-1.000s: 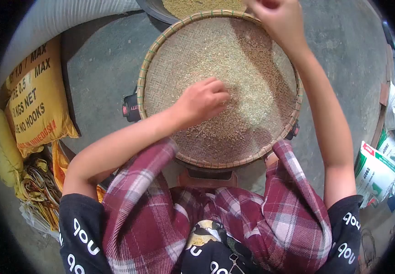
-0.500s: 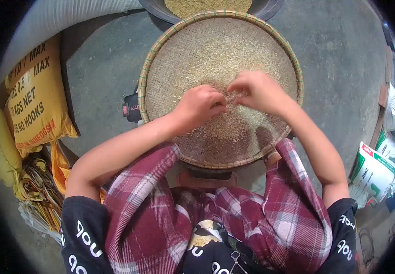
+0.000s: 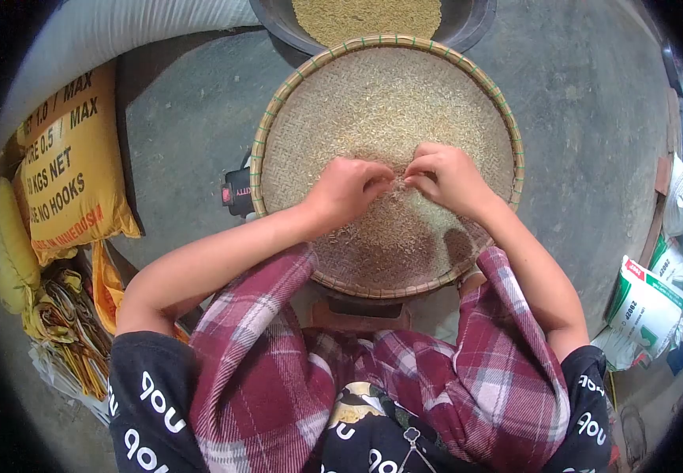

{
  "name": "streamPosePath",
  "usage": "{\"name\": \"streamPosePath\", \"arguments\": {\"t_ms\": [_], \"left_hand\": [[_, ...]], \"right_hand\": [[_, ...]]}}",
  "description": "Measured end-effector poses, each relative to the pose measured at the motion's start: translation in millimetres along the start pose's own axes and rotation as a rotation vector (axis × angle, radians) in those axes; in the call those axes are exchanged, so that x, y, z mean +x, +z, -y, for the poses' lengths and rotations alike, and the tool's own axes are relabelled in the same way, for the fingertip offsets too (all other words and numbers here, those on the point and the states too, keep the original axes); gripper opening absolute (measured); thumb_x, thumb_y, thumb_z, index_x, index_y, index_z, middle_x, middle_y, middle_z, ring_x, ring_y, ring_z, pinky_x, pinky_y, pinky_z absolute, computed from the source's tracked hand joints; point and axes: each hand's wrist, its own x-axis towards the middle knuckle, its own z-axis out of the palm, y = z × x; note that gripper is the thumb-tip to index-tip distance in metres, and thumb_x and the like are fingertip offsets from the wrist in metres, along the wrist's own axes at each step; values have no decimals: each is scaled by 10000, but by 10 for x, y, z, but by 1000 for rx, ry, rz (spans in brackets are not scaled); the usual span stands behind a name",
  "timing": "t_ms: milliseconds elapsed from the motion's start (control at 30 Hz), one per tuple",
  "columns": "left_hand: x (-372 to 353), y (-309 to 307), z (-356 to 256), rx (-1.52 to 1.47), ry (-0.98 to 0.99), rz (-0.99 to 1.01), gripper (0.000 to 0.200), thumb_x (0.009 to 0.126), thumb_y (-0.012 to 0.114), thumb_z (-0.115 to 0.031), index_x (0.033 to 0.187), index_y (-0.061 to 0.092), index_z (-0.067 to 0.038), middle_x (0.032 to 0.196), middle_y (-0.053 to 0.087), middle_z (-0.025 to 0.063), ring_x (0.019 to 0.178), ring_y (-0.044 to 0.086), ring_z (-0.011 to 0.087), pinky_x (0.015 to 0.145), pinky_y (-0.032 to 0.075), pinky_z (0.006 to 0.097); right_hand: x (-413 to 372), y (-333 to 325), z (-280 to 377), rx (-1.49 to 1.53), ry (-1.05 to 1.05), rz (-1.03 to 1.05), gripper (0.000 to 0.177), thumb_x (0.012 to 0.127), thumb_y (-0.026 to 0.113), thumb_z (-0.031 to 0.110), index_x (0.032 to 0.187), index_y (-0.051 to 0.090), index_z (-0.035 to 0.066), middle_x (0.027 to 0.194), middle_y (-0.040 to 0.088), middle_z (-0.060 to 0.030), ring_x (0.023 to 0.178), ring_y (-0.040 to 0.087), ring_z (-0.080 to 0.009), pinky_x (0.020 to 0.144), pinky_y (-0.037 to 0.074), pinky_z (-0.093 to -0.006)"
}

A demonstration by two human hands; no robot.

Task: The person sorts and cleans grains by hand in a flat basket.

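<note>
Round woven bamboo tray (image 3: 257, 158) with a green-banded rim, resting at the person's lap and carrying a thin layer of pale loose grain (image 3: 381, 94). Left hand (image 3: 349, 189) and right hand (image 3: 448, 177) meet at the tray's middle, nearly touching, each curled with thumb and fingertips pinched on the grain. The grain looks light, dry and free-running, likely to slip from an open palm, so small pinches suit it. The stiff, light tray is best held by its rim. A second earlier the right hand was lifted past the far rim, by the dark metal basin (image 3: 475, 20); the left has barely shifted. Yellow printed sack (image 3: 65, 165) at left.
</note>
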Motion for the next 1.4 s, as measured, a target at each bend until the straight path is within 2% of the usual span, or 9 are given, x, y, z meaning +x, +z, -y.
{"name": "streamPosePath", "arguments": {"t_ms": [400, 567, 600, 667, 733, 833, 900, 967, 1400], "left_hand": [[-2, -162, -29, -13, 39, 125, 137, 821, 724, -110, 936, 700, -39, 848, 706, 128, 742, 699, 222, 674, 554, 320], [693, -856, -7, 149, 150, -375, 106, 853, 695, -92, 945, 741, -67, 872, 736, 78, 771, 697, 133, 701, 554, 275], [892, -1043, 67, 274, 167, -508, 116, 866, 684, -100, 959, 749, -79, 893, 740, 73, 789, 699, 119, 710, 553, 261], [1264, -1391, 366, 277, 21, -585, 162, 873, 673, -113, 1019, 738, -91, 943, 742, 72, 806, 711, 137, 733, 564, 281], [1514, -1546, 626, 468, 159, -565, 455, 683, 674, -44, 1135, 657, 10, 1393, 421, 352, 1225, 522, 415, 1021, 443, 411], [1599, -1531, 832, 481, 244, -544, 471, 669, 688, -29, 1138, 663, -1, 1403, 405, 356, 1228, 528, 410, 1013, 456, 402], [1484, -1510, 616, 269, 39, -441, 511, 668, 701, -43, 1175, 645, -11, 1342, 479, 346, 1257, 501, 417, 1036, 441, 389], [1518, -1413, 896, 379, 186, -535, 221, 882, 654, -130, 1094, 714, -115, 1040, 726, 76, 877, 716, 184, 797, 564, 324], [795, -1035, 237, 454, 416, -443, 175, 860, 670, -109, 1027, 704, -69, 1048, 694, 104, 987, 664, 272, 869, 532, 363]], "right_hand": [[986, -843, 190, 53, -53, -486, 111, 804, 704, 139, 880, 739, 65, 815, 715, -107, 691, 692, -215, 671, 539, -325], [1572, -859, -362, -355, -306, -716, 485, 727, 598, -12, 1210, 634, 9, 1174, 628, -265, 882, 694, -336, 832, 549, -391], [1607, -697, -394, -349, -354, -939, 187, 815, 635, 124, 970, 739, 110, 889, 716, -121, 808, 704, -252, 734, 557, -371], [1300, -628, -178, -229, -210, -728, 213, 810, 625, 105, 997, 729, 111, 938, 711, -117, 841, 693, -267, 749, 553, -382], [1009, -514, -37, -111, -70, -502, 243, 806, 615, 86, 1024, 719, 113, 987, 707, -114, 874, 683, -282, 765, 549, -393], [730, -236, -39, -123, -150, -238, 242, 765, 763, 139, 994, 708, 83, 828, 674, -80, 708, 647, -200, 663, 529, -318], [629, -124, 48, -64, -52, -192, 251, 735, 779, 144, 964, 695, 84, 842, 645, -79, 748, 637, -220, 696, 527, -333], [596, -19, 37, -68, -50, -212, 282, 715, 795, 157, 966, 687, 89, 828, 611, -74, 759, 620, -228, 693, 515, -342], [729, -33, 39, 29, 145, -190, 155, 692, 819, 187, 747, 717, 83, 758, 644, -75, 711, 631, -236, 665, 505, -365]]}}
